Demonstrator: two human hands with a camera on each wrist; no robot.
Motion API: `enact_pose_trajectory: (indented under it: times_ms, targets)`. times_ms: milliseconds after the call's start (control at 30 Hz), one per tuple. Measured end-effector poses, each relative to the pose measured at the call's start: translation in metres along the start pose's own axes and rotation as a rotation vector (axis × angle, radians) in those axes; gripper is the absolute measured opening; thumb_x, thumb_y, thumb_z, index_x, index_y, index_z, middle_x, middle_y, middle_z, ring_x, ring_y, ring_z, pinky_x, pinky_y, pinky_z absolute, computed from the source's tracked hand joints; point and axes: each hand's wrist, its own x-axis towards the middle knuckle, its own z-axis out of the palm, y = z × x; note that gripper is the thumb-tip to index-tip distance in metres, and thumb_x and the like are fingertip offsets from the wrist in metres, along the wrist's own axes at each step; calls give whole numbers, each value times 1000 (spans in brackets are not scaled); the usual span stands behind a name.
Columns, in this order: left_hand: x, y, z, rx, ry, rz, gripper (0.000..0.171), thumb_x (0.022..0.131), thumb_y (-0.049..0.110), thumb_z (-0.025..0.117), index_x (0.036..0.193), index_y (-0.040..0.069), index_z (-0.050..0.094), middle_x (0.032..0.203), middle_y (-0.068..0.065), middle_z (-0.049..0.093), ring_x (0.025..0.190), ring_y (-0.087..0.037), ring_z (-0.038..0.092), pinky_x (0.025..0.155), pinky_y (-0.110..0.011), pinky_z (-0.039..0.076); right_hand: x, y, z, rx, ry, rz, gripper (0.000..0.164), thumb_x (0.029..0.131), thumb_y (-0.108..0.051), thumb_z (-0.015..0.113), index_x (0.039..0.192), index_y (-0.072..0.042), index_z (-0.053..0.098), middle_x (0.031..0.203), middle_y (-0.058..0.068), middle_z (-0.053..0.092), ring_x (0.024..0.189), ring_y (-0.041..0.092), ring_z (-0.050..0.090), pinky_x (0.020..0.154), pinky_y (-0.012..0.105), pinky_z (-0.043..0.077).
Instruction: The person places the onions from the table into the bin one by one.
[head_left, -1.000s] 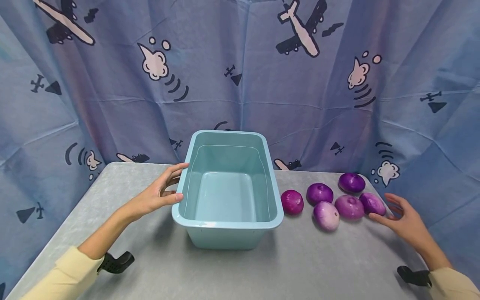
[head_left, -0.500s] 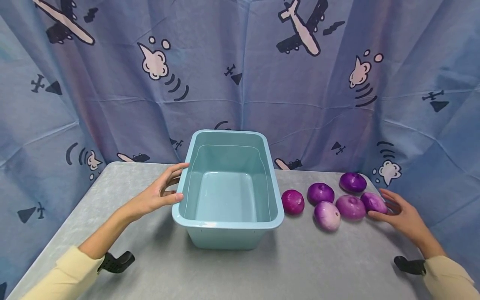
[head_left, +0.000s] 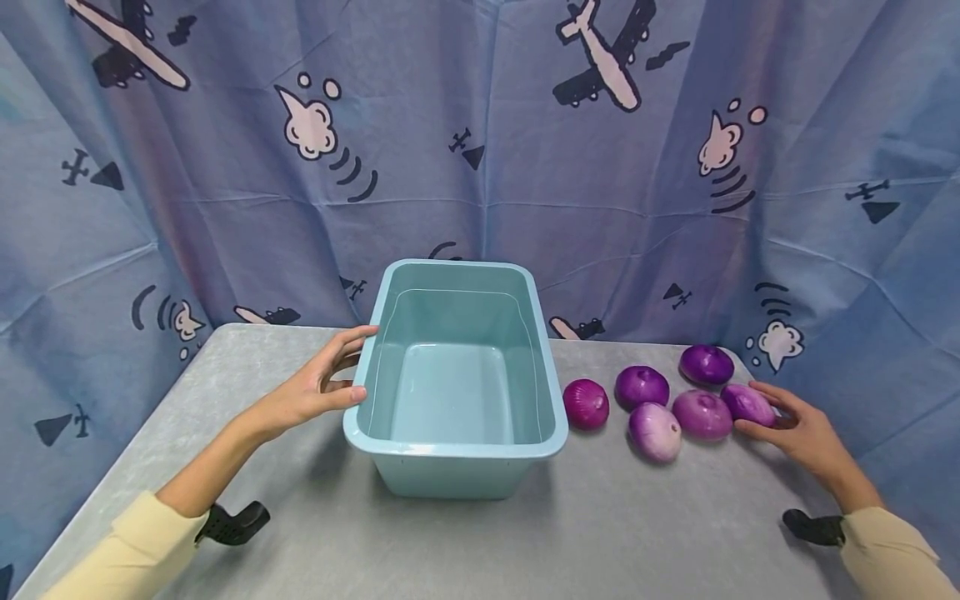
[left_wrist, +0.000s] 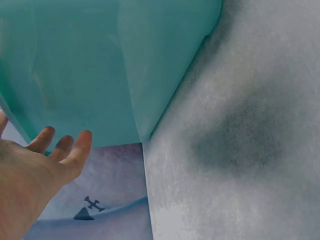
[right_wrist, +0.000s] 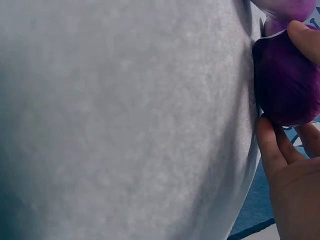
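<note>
A light blue plastic basin (head_left: pixel 453 475) stands mid-table with nothing inside. My left hand (head_left: pixel 311 387) touches its left rim, thumb and fingers spread; in the left wrist view the fingers (left_wrist: pixel 75 155) lie beside the outer wall of the basin (left_wrist: pixel 80 70). At the table's right side lie several red onions, some dark purple, one paler red onion (head_left: pixel 654 432) nearer the front. My right hand (head_left: pixel 813 437) grips the rightmost red onion (head_left: pixel 746 405). The right wrist view has that onion (right_wrist: pixel 287 80) between thumb and fingers, still low at the table.
The grey table (head_left: pixel 645 533) ends at the back against a blue curtain (head_left: pixel 420 192) printed with airplanes. One magenta onion (head_left: pixel 586 405) sits close to the basin's right side; another onion (head_left: pixel 707 365) lies near the back right corner.
My right hand has moved slightly left and closed in around the rightmost onion. The left hand and basin have stayed in place.
</note>
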Motion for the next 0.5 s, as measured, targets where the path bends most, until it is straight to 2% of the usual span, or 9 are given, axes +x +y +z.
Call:
enact_pose_trajectory:
  times_ms: [100,200,300,367,500]
  targets:
    - [1,0,-1,-8,-3,5,76,98,19,66,161,15,23,159,-18,27,142,-40,30,102,-38,45,-1,1,0,-3,30,-11,81,92,-33,78,154,0,36,143,34,42,110,17,56,69,9,43]
    - [2,0,-1,-8,0,7,75,98,17,66,160,14,24,160,-17,27,143,-40,29,102,-41,45,-2,2,1,2,61,-27,79,91,-32,80,153,-2,40,138,25,49,98,-9,45,71,8,42]
    - [2,0,-3,1,10,9,72,99,16,65,160,14,26,160,-16,28,144,-40,28,105,-52,41,-5,2,2,14,83,-42,78,91,-31,80,153,-3,41,133,10,53,95,-16,41,71,7,42]
    - [3,0,-4,8,21,6,70,99,16,64,159,15,28,159,-15,30,144,-39,28,106,-59,36,-6,1,1,23,101,-48,77,91,-29,80,153,-4,42,132,8,53,96,-16,43,72,7,42]
    - [7,-1,-5,6,33,3,69,99,16,64,159,13,30,158,-14,32,143,-39,30,106,-61,34,-8,-2,-1,31,125,-25,77,92,-30,79,155,-9,41,138,23,50,94,-12,44,69,10,44]
